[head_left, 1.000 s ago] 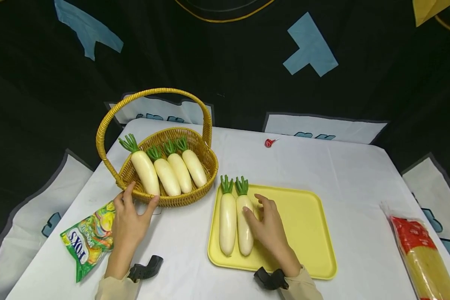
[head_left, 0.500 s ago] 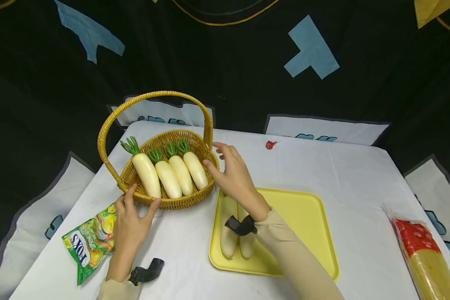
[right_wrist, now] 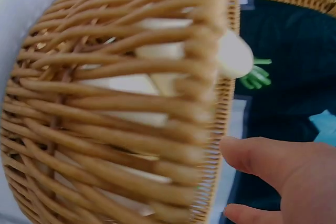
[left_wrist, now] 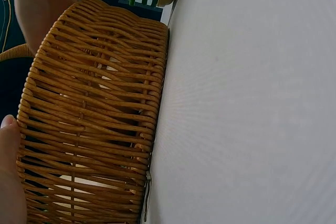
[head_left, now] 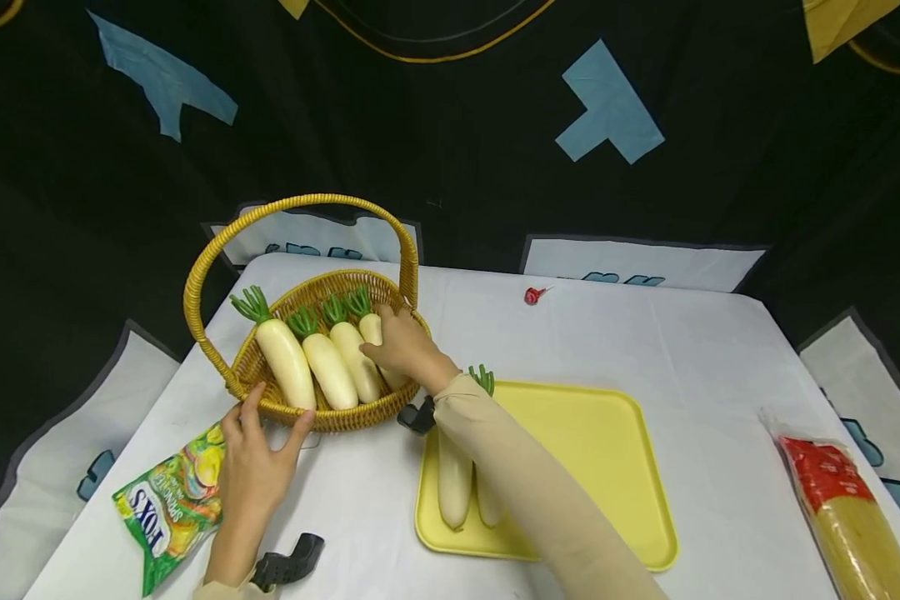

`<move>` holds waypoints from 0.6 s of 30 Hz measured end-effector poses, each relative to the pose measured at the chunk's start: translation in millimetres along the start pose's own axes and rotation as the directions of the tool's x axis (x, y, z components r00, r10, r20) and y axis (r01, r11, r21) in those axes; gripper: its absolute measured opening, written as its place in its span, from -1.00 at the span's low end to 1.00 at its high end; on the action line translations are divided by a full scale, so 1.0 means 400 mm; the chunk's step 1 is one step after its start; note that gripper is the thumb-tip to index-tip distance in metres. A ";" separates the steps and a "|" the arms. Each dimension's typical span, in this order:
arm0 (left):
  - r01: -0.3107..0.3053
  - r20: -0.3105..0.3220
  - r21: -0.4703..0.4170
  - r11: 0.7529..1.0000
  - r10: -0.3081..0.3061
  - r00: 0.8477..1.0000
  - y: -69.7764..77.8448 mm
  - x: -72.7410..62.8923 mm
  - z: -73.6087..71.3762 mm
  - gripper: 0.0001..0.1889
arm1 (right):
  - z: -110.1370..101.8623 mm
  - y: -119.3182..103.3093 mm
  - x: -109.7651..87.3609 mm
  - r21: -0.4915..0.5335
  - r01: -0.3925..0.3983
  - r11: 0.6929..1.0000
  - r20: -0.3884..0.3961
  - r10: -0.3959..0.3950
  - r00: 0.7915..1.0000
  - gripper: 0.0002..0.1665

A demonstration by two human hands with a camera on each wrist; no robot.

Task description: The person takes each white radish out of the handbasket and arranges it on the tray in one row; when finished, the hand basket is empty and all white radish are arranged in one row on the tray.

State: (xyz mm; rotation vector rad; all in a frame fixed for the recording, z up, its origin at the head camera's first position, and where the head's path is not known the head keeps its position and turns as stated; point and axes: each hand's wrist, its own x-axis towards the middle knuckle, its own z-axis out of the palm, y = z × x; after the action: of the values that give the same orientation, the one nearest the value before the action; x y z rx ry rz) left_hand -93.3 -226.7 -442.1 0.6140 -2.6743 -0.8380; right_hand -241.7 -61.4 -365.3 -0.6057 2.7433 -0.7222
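Head view: right hand [head_left: 403, 343] over the right side of the wicker basket [head_left: 356, 419], back uppermost, thumb pointing left, fingers toward the far side. Directly beneath, partly covered, the rightmost white radish [head_left: 371, 328], lying slantwise in the basket; green top just beyond and left of the fingertips, lower end between wrist and near rim. In the right wrist view, thumb and one finger partly spread, with a visible gap between; impossible to tell from here whether gripping the radish or only around it.

Just left of the thumb tip, the second radish from the right [head_left: 356, 358]; next, a third radish [head_left: 330, 371], side by side; farthest left, a leaning leftmost radish [head_left: 285, 362], top jutting over the rim.

At the near left rim, left hand [head_left: 258, 467], thumb and fingers spread wide and loose, tips at the wickerwork, lower end of the leftmost radish close to the thumb.

Under the right sleeve [head_left: 540, 492], a yellow tray [head_left: 592, 483] with two more white radishes [head_left: 454, 487] along its left side. Beside the left hand, a green FOX'S packet [head_left: 172, 500]. Far right on the white tablecloth [head_left: 727, 467], a red-topped packet [head_left: 843, 508] with yellow contents.
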 end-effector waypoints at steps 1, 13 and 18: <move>0.000 0.000 0.001 1.000 0.000 1.000 0.000 0.000 0.000 -0.14 | 0.006 0.004 0.007 -0.002 -0.012 1.000 0.018 0.012 1.000 -0.17; -0.010 -0.007 -0.005 1.000 0.010 1.000 -0.005 -0.003 0.000 -0.14 | 0.025 0.007 0.038 -0.021 -0.086 0.996 0.205 0.088 0.975 -0.05; -0.011 -0.010 -0.008 1.000 0.011 1.000 -0.002 0.000 0.002 -0.15 | 0.023 0.006 0.035 -0.001 -0.113 0.994 0.251 0.110 0.962 0.01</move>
State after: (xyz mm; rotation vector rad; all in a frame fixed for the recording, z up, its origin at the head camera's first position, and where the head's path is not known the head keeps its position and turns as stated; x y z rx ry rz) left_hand -93.3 -226.8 -443.1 0.5992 -2.6623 -0.8397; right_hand -252.0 -69.4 -376.1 -0.4971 2.5138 -0.5930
